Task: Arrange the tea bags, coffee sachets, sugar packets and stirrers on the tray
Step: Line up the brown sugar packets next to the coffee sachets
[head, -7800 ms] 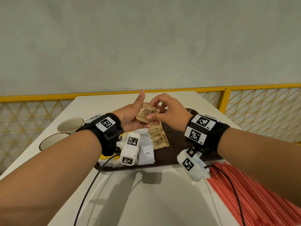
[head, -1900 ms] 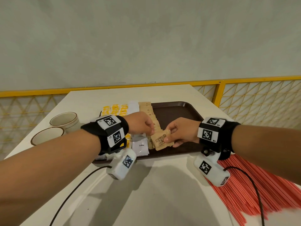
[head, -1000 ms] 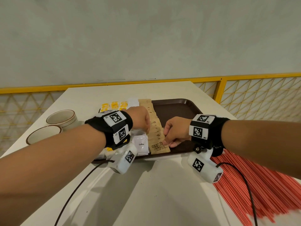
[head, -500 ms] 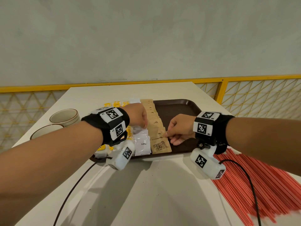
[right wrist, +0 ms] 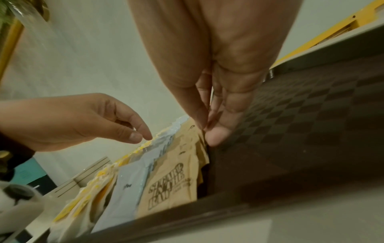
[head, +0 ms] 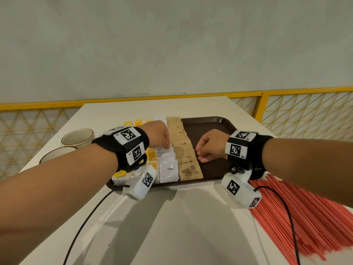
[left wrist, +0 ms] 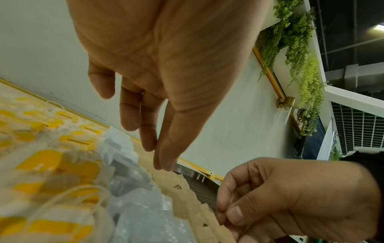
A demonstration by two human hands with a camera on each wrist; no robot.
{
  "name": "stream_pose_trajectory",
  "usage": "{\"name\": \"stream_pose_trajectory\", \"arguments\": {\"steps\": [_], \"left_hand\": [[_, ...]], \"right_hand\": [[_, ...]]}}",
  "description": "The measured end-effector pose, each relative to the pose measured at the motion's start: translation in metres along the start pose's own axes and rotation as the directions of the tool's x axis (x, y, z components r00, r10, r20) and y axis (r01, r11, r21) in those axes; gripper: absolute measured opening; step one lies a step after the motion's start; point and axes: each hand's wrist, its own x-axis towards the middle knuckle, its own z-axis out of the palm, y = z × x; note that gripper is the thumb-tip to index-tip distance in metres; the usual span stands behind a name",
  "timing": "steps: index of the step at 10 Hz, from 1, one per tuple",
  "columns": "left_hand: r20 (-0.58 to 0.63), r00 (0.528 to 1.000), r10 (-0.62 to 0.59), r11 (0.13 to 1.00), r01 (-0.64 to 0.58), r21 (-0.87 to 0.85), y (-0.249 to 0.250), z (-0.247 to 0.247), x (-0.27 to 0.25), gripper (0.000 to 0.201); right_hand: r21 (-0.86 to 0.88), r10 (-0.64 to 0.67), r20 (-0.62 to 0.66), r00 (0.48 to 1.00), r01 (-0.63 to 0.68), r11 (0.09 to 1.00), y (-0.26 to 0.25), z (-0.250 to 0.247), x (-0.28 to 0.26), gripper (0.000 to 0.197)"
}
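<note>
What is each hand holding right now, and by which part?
The right hand pinches the right edge of a brown sugar packet in the row on the tray. The left hand holds nothing, fingers loose above the coffee sachets.

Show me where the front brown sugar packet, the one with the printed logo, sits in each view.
Head: front sugar packet lies at the tray's near edge, centre, right of the white coffee sachet.
Left wrist: not visible; only blank packets further back show.
Right wrist: lower centre, against the tray rim.
Shared landmark: the right hand touching the brown row.
</note>
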Motion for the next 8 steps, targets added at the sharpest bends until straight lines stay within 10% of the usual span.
{"name": "stream_pose_trajectory", "arguments": {"steps": [8], "left_hand": [[-0.093, 0.974, -0.206, 0.977, 0.200, -0.075, -0.018, -0.019, 0.001, 0.018]], "right_hand": [[0.079, 0.032, -0.073, 0.997, -0.026, 0.997, 0.004, 0.019, 0.041, 0.035]]}}
